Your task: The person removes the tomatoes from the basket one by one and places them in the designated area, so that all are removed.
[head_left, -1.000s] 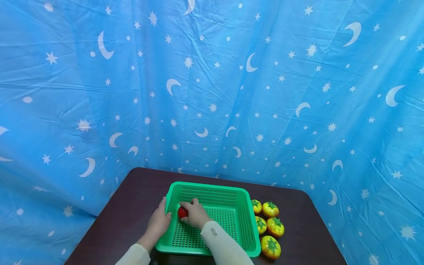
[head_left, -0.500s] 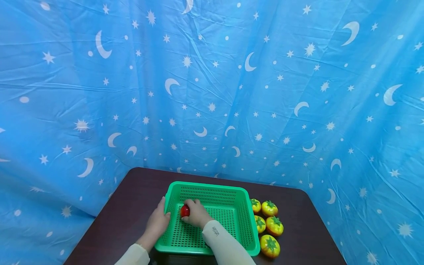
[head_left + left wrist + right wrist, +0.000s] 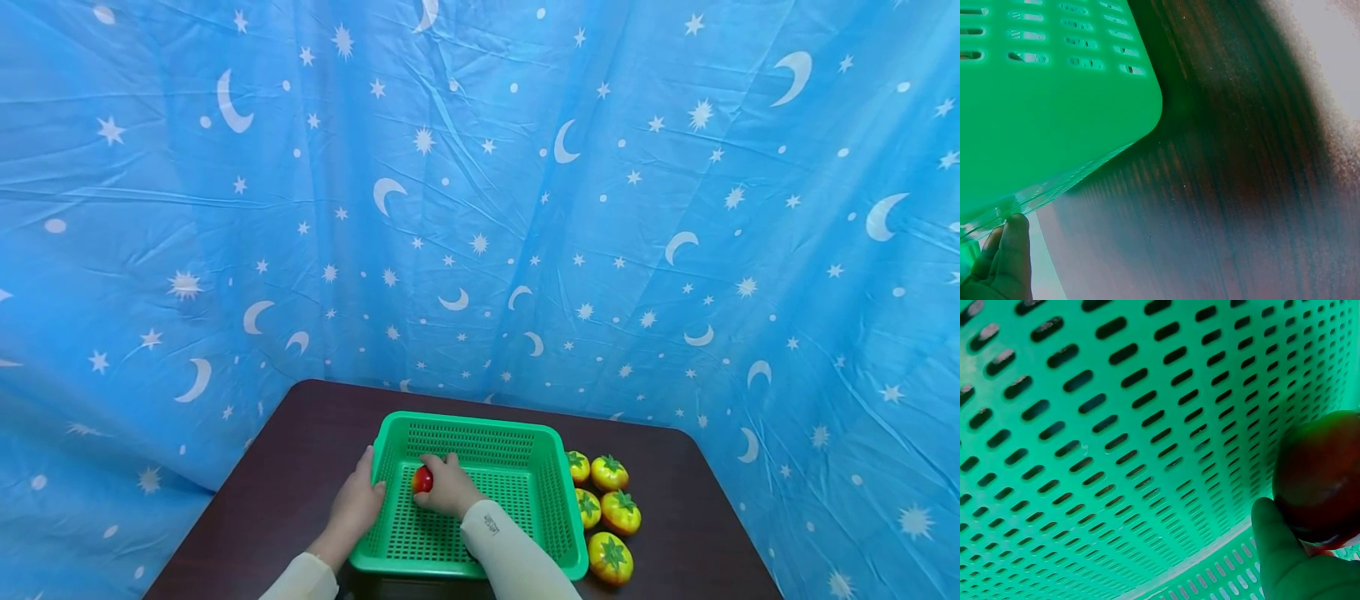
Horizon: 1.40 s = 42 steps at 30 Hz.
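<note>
A green plastic basket [image 3: 472, 570] with slotted walls stands on the dark table. At its left side is my left hand [image 3: 356, 505], thumb over the rim and fingers along the outer wall. The left wrist view shows those fingers [image 3: 1015, 253] fairly straight against the basket's outside. Inside the basket, left of its middle, my right hand [image 3: 447, 487] grips a small round fruit [image 3: 422, 479], glossy red with some yellow. Seen from the right wrist, the fruit looks dark red beside the thumb or a finger [image 3: 1272, 537]; most of that hand is out of view.
Several yellow-orange fruits with green leafy tops, like persimmons or tomatoes [image 3: 611, 558], lie on the table [image 3: 690, 517] just right of the basket. A blue curtain [image 3: 480, 208] with moons and stars hangs behind the table.
My right hand has shifted slightly to the right inside the basket with the fruit, which now shows a yellowish patch. The left hand keeps its place at the rim.
</note>
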Tool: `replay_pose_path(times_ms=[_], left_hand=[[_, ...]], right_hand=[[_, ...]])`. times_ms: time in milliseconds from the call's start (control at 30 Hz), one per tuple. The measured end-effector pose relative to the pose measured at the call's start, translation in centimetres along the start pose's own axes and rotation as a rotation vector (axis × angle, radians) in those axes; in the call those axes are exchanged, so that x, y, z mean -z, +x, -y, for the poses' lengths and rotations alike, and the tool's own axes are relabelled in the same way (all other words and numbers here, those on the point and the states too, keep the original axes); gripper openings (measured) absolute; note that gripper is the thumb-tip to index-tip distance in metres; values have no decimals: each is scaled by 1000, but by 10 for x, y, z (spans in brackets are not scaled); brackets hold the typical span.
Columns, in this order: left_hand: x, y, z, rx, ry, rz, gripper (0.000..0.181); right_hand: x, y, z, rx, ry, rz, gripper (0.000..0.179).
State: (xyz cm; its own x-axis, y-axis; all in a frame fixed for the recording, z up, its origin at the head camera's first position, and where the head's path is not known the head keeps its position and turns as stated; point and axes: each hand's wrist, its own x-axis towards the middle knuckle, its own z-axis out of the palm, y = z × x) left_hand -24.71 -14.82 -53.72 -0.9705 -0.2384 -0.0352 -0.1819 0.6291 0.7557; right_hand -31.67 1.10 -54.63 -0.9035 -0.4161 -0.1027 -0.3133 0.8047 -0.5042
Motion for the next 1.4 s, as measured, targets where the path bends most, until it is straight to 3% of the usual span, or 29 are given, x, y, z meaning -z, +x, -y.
replay_pose_path(times_ms=[433, 700, 1400], left_hand=[[0, 1, 0, 10, 8, 5, 69], [-1, 2, 1, 20, 8, 11, 69], [-2, 1, 0, 12, 13, -11, 68]], right_hand=[[3, -2, -1, -5, 68, 9, 60], [1, -2, -5, 14, 26, 28, 58], [17, -8, -12, 103, 16, -32, 57]])
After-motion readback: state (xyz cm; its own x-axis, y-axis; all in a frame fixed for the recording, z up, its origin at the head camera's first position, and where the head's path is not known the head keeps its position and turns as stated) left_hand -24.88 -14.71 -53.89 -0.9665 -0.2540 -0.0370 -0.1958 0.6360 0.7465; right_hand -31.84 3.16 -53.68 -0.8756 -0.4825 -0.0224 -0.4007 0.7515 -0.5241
